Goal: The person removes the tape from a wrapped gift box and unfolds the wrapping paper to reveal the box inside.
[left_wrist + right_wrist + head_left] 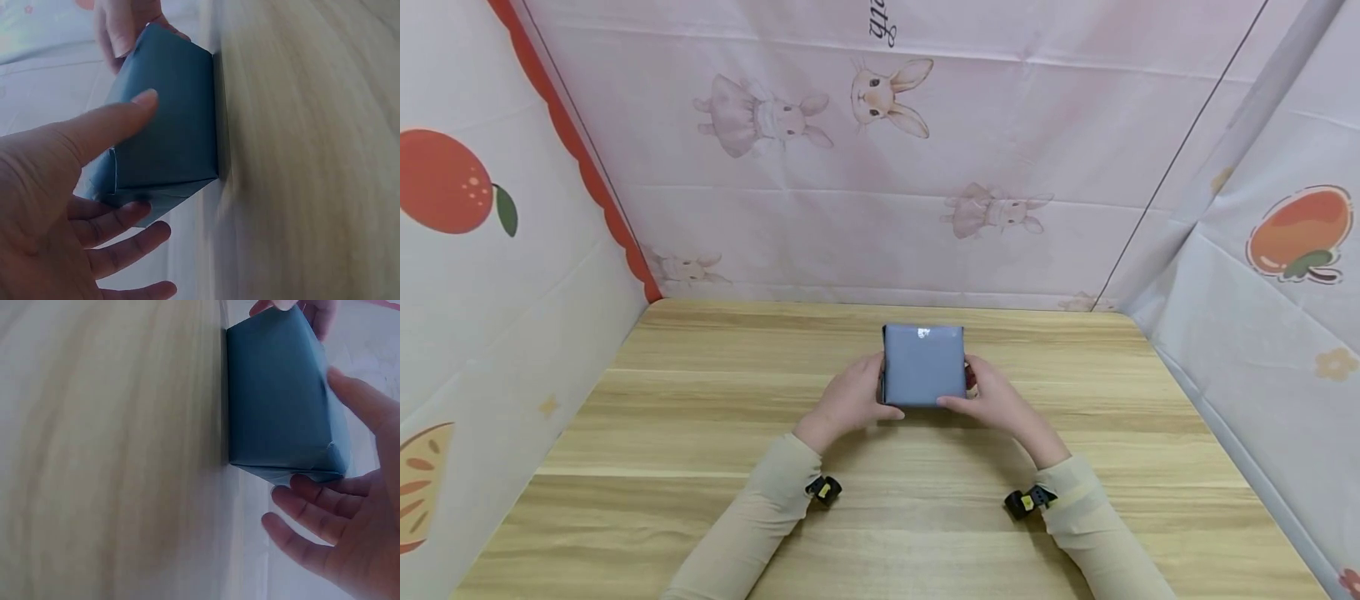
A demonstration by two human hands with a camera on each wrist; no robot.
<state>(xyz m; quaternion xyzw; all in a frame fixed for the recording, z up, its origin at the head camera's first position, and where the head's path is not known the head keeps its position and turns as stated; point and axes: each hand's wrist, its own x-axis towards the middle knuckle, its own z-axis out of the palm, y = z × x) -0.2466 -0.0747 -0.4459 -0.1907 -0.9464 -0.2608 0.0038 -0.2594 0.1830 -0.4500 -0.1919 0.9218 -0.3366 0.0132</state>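
a person's left hand (852, 390) and right hand (1000, 402) flank a blue-gray box (925, 365) on a wood-grain table (917, 517), fingers loosely extended along its opposite sides, thumbs toward its near face.

Head view fwd/dn, wrist views close, shared box (925, 367)

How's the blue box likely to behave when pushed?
The blue box probably won't roll, given its flat faces and squared edges. It may slide in a light grip, since its surface looks smooth. Its covering might crease, as folds show at one end in the left wrist view.
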